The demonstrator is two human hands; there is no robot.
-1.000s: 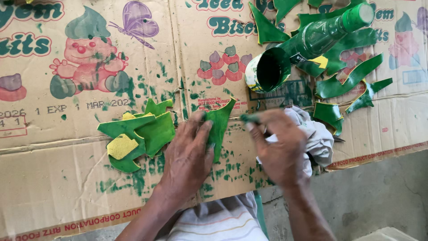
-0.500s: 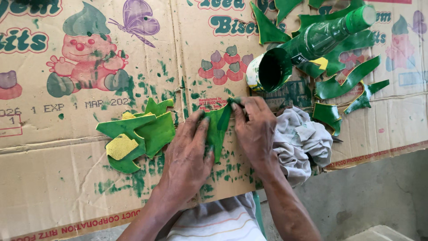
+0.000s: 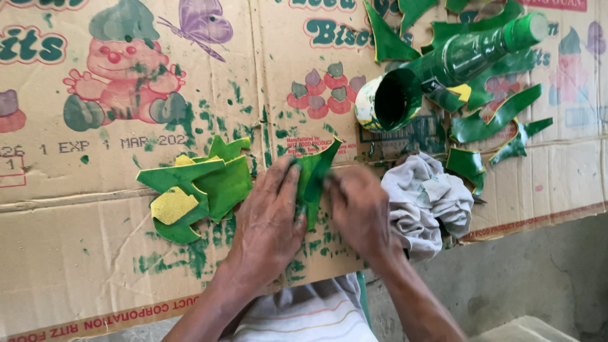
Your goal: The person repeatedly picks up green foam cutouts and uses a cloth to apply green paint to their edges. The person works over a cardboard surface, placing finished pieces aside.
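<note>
A pointed green painted piece (image 3: 315, 175) lies on the flattened cardboard sheet (image 3: 82, 253). My left hand (image 3: 269, 221) presses flat on its left side, fingers over its edge. On its right side my right hand (image 3: 360, 212) rests with fingers curled against it, blurred. Both hands touch the piece and pin it down against the cardboard.
A pile of green and yellow cut pieces (image 3: 193, 190) lies left of my hands. A crumpled grey rag (image 3: 421, 202) sits to the right. A cut green plastic bottle (image 3: 443, 69) and several curved green strips (image 3: 497, 120) lie at the upper right. The cardboard's edge runs near a concrete floor (image 3: 538, 278).
My right hand left the rag area and came onto the green piece beside my left hand; it now rubs or presses the piece's right side.
</note>
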